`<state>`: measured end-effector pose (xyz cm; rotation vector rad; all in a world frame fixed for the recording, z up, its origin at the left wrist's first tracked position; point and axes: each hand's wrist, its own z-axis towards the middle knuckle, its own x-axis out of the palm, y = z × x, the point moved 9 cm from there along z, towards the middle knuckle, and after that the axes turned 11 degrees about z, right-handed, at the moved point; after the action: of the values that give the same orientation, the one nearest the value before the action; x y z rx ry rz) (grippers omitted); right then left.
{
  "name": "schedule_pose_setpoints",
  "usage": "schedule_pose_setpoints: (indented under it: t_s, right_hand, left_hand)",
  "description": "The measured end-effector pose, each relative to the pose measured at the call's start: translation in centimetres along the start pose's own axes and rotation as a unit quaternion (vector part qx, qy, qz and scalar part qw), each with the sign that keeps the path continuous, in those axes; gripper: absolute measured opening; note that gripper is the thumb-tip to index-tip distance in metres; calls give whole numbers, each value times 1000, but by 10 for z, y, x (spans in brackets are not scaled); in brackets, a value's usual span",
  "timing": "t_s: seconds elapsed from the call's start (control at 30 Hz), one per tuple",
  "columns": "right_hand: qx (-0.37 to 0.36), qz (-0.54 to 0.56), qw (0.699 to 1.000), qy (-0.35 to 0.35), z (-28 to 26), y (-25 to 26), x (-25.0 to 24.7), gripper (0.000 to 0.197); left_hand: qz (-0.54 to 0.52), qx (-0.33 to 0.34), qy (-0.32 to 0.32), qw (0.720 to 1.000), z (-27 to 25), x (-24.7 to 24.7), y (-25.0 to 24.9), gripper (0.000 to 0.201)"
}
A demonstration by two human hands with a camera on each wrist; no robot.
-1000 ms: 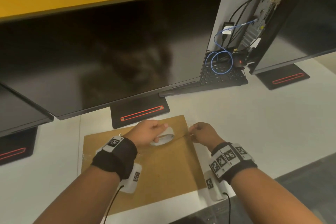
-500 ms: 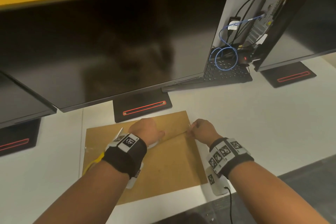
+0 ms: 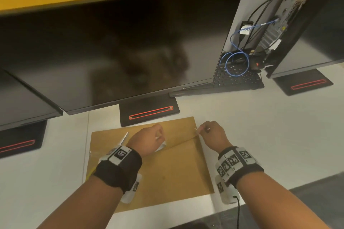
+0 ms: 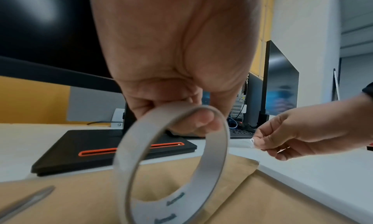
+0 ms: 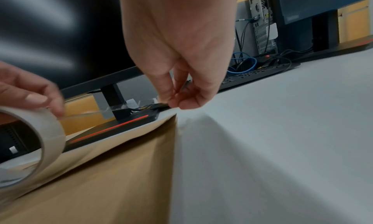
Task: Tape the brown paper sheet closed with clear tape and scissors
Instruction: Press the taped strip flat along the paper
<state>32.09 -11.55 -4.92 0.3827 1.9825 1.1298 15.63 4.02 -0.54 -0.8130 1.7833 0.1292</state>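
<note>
The brown paper sheet (image 3: 173, 173) lies flat on the white desk, its folded flap (image 3: 178, 132) lifting a little at the far edge. My left hand (image 3: 149, 139) grips the clear tape roll (image 4: 171, 163) above the sheet's middle, fingers through its ring. My right hand (image 3: 210, 132) pinches the free end of the tape strip (image 4: 252, 142) over the sheet's far right corner. The strip (image 5: 96, 112) stretches between the two hands. Scissors (image 3: 124, 138) lie on the sheet's left part, mostly hidden behind my left wrist; a blade (image 4: 26, 200) shows in the left wrist view.
A large black monitor (image 3: 115, 42) overhangs the desk, its stand base (image 3: 149, 111) touching the sheet's far edge. A keyboard (image 3: 236, 80), blue cable and a computer case (image 3: 290, 15) sit at the back right. Another monitor base (image 3: 303, 84) stands far right.
My left hand has drawn the roll leftward and toward me, lengthening the strip. The right hand kept its pinch near the sheet's far right corner. The head view shifted slightly.
</note>
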Motion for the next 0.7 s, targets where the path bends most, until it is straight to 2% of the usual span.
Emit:
schedule_pose_setpoints:
  t_s: [0.13,0.27,0.7]
  right_hand:
    - [16,-13,1000,22,-1,-6,4,28]
    - [31,-58,997,32,2,-14,7,18]
    - [39,-99,994,26,4,-14,14,20]
  left_hand:
    - [14,-4,-18,1000,0,0,-7,20]
    - [60,4,-7,998,5,7,-17,26]
    - [165,-22,15,986,15,28,-18,30]
